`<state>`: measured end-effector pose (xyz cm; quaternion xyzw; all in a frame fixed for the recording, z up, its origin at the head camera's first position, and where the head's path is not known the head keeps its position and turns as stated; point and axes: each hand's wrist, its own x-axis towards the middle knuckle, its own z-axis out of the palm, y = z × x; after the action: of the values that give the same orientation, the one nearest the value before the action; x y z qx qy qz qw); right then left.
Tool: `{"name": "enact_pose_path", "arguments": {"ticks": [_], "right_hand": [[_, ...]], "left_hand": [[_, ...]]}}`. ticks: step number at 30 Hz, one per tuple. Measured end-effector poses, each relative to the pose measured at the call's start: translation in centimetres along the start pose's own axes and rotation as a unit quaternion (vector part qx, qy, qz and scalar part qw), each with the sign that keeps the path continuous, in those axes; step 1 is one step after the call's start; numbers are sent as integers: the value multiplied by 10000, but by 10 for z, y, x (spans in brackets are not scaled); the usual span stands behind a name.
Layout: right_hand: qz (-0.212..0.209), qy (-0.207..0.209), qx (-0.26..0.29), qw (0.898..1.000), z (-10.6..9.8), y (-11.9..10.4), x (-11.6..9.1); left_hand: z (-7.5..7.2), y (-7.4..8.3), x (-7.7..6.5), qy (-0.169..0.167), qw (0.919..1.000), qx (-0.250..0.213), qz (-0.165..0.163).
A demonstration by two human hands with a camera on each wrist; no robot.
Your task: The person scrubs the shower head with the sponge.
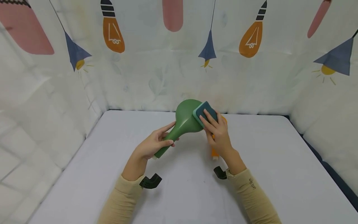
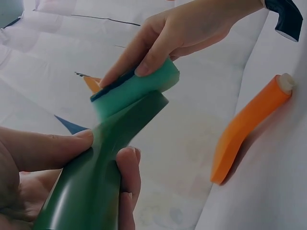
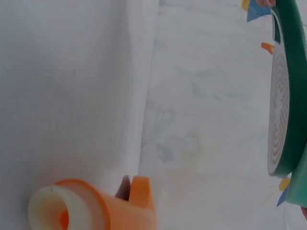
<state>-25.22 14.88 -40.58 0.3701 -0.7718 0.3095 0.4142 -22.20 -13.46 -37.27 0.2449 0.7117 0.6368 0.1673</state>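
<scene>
My left hand grips the handle of a green shower head, held tilted above the table with its smooth back up. My right hand holds a teal sponge with a dark blue layer, fingers spread over the dark side. In the left wrist view the sponge lies with its lighter side against the back of the green head. The right wrist view catches the pale, ringed face of that head edge-on. An orange shower head rests on the table beyond, mostly hidden behind my right hand in the head view.
The white table runs back to a cloth wall printed with lamps and bulbs. In the right wrist view, a white end piece of the orange shower head shows. Dark wrist devices sit at both cuffs.
</scene>
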Motion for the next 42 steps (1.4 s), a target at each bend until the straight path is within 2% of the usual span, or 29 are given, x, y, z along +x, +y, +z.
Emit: {"name": "enact_pose_path", "arguments": {"ticks": [7, 11, 16, 20, 24, 28, 32, 35, 39, 42], "right_hand": [[-885, -447, -248, 9948, 10, -21, 5], [-998, -608, -187, 9930, 7, -21, 8], [-549, -483, -75, 9973, -2, -11, 8], [117, -189, 81, 9997, -9, 2, 5], [731, 145, 191, 9970, -15, 14, 4], [894, 330, 86, 9954, -16, 16, 6], [619, 264, -208, 9975, -12, 7, 9], [143, 72, -383, 9991, -7, -4, 11], [-515, -324, -341, 9976, -4, -18, 12], [-764, -632, -193, 9949, -6, -25, 13]], "left_hand": [[5, 0, 5, 70, 9999, -71, 55], [8, 0, 10, 52, 9998, -170, 85], [13, 1, 11, 76, 9999, 79, -19], [15, 3, 9, -8, 9998, 194, -43], [17, 5, 8, -180, 9994, 277, 36], [19, 6, 7, -265, 9990, 343, 104], [20, 5, 5, -231, 9987, 442, 123], [22, 3, 4, -251, 9979, 583, 150], [23, 0, 5, -432, 9967, 648, 231], [24, -2, 7, -592, 9955, 674, 307]]}}
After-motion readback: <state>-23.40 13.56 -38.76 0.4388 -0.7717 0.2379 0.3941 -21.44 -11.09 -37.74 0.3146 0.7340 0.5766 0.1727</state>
